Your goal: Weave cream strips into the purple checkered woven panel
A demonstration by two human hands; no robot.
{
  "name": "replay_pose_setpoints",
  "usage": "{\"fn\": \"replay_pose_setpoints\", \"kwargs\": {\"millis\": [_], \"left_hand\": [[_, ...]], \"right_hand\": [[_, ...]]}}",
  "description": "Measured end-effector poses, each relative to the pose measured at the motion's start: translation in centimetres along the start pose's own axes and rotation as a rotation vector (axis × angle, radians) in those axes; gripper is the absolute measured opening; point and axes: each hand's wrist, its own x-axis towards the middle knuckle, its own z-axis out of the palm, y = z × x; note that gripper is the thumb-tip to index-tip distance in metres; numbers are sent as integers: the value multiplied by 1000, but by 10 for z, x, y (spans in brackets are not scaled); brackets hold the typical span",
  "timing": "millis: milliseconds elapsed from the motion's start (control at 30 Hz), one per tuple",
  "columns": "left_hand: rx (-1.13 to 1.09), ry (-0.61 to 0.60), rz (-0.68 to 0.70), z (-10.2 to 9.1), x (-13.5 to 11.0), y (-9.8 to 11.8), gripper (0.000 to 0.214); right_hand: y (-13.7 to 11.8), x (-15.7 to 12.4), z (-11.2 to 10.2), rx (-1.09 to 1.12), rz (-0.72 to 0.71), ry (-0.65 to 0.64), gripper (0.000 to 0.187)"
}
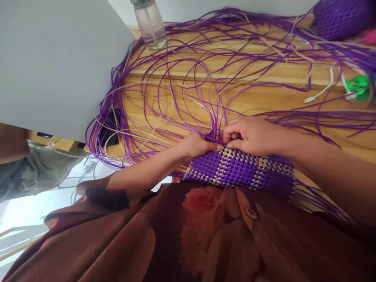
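A woven piece [237, 172] of purple strips with cream checked lines lies against my body at the table's near edge. My left hand [199, 145] is closed on its upper edge, thumb pressed down in front and the other fingers hidden behind. Close beside it, my right hand [249, 135] is curled over the same edge, its thumb and fingers pinching at a weaving strand; the fingertips partly hide the strand's end. Between the two hands, loose purple strands [216, 117] rise from the weave and loop back over the table.
Long purple and cream strands lie across the wooden table [249, 98]. A clear bottle [151, 27] stands at the back. Farther right are a white cable [320, 90], a green item [358, 87] and a purple mesh bundle [342, 19]. A grey panel [55, 58] blocks the left; another person's arm [11, 143] shows there.
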Motion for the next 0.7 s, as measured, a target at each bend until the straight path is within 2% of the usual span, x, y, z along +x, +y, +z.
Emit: {"fn": "replay_pose_setpoints", "kwargs": {"millis": [100, 233, 400, 500, 600, 700], "left_hand": [[-46, -29, -56, 2, 6, 5, 24], [-62, -151, -141, 1, 4, 13, 25], [-60, -316, -203, -13, 5, 14, 33], [50, -429, -209, -22, 12, 11, 33], [162, -449, -147, -24, 17, 8, 32], [143, -417, -58, -20, 18, 4, 30]], "right_hand": [[5, -7, 3, 17, 78, -16, 9], [7, -15, 15, 209, 91, -21, 13], [1, -19, 32, 282, 115, 180, 22], [-3, -20, 41, 295, 125, 295, 22], [-3, -20, 47, 266, 115, 388, 14], [-3, -20, 47, 277, 124, 442, 13]]}}
